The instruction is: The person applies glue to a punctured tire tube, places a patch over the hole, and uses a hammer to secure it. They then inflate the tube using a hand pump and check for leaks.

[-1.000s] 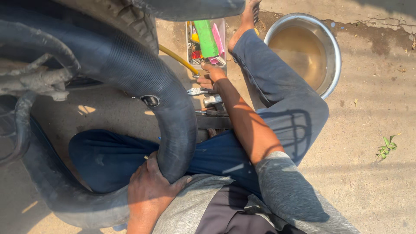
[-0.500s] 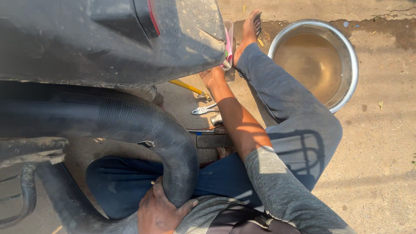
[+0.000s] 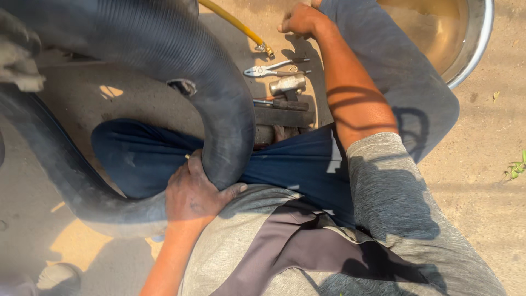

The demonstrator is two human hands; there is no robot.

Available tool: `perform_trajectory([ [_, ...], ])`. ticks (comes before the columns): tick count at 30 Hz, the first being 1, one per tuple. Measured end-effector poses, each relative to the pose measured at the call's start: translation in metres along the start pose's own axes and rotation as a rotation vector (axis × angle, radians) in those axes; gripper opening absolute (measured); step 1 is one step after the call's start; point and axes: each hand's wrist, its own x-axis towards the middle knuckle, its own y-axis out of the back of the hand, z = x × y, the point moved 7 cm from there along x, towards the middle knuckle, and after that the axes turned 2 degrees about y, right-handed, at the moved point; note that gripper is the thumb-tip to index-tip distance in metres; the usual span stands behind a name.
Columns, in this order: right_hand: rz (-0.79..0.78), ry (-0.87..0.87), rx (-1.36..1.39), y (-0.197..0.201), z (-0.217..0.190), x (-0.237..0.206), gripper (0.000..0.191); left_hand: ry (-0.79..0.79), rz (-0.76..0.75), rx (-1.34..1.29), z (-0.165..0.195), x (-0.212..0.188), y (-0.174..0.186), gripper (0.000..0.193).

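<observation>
One black inner tube (image 3: 164, 66) is looped across the left and centre of the frame, off any wheel, gripped at lower centre by the left hand (image 3: 194, 192), fingers wrapped round it. No patching is visible yet. Steel basin (image 3: 476, 44) is cut off upper right. Right hand (image 3: 300, 19), closed at top centre; contents cannot be told. Pliers (image 3: 268, 69) lie untouched.

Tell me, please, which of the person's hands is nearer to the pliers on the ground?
The right. The right hand rests on the ground just beyond the pliers, apart from them. The left hand grips the black inner tube, further away.
</observation>
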Motion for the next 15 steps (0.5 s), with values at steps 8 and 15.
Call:
perform_trajectory([
  [8,-0.336,0.049,-0.686,-0.086,-0.033,-0.066,0.043,-0.093,0.077,-0.064,-0.017,-0.02,0.007,0.114],
  [15,0.107,0.425,-0.68,-0.164,-0.093,-0.102,0.046,-0.182,0.193,-0.132,-0.031,-0.031,0.011,0.109],
])
